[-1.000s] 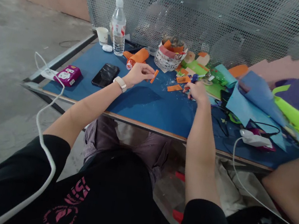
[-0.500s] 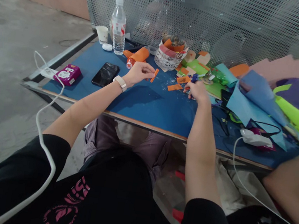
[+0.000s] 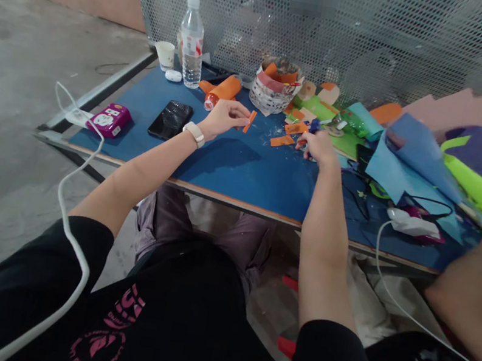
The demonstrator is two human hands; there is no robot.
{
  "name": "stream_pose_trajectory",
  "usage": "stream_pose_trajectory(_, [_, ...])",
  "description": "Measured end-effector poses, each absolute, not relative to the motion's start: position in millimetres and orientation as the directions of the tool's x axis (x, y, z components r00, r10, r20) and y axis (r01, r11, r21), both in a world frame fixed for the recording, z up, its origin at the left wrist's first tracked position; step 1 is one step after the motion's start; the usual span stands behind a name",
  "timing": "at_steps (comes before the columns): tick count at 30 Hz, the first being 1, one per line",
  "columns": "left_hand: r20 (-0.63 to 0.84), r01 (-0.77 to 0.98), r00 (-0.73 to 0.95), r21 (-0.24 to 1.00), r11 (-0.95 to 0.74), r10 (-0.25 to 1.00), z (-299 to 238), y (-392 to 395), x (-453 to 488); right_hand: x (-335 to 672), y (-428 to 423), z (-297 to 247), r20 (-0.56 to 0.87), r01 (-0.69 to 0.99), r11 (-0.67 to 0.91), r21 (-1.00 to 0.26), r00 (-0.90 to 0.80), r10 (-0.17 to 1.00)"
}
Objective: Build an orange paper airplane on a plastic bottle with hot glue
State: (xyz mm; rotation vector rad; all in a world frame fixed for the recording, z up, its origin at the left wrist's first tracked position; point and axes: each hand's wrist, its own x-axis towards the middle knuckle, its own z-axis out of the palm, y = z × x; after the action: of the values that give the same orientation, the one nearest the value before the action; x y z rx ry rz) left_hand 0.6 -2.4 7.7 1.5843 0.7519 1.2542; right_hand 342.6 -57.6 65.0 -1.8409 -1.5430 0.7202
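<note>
My left hand (image 3: pixel 225 119), with a pale watch on its wrist, pinches a small orange strip (image 3: pixel 249 121) above the blue table (image 3: pixel 242 174). To its right, my right hand (image 3: pixel 317 146) rests low over the table with its fingers curled together. Whatever those fingers hold, if anything, is hidden. Beside its fingertips lie two flat orange pieces, one orange piece (image 3: pixel 282 142) nearer me and another orange piece (image 3: pixel 296 129) behind it. A small dark-blue object (image 3: pixel 314 125) shows just behind the right fingers; its kind is unclear.
A woven basket (image 3: pixel 270 96) with orange scraps stands at the back, near an orange roll (image 3: pixel 224 93). Leftward are a water bottle (image 3: pixel 191 52), paper cup (image 3: pixel 164 56), black phone (image 3: pixel 170 120) and purple box (image 3: pixel 109 120). Coloured sheets (image 3: pixel 425 156) and another person's arm (image 3: pixel 477 288) occupy the right.
Both of my hands stay in almost the same place, the left with the orange strip. The other person's arm at the right has shifted slightly.
</note>
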Motion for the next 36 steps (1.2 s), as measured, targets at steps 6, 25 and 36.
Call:
stream_pose_trajectory(6, [0.383, -0.083, 0.295, 0.923, -0.376, 0.875, 8.9, -4.1, 0.2, 342.1, -59.3, 65.3, -0.023, 0.674, -0.128, -0.727, 0.163, 0.986])
stream_pose_trajectory(25, [0.36, -0.066, 0.275, 0.932, -0.356, 0.891, 14.7, -9.8, 1.6, 346.6, -55.0, 59.0, -0.004, 0.663, -0.092, -0.743, 0.132, 0.991])
stream_pose_trajectory(36, [0.366, -0.057, 0.278, 0.929, -0.365, 0.888, 12.7, -7.6, 1.0, 344.4, -53.8, 58.3, -0.026, 0.683, -0.107, -0.723, 0.127, 0.992])
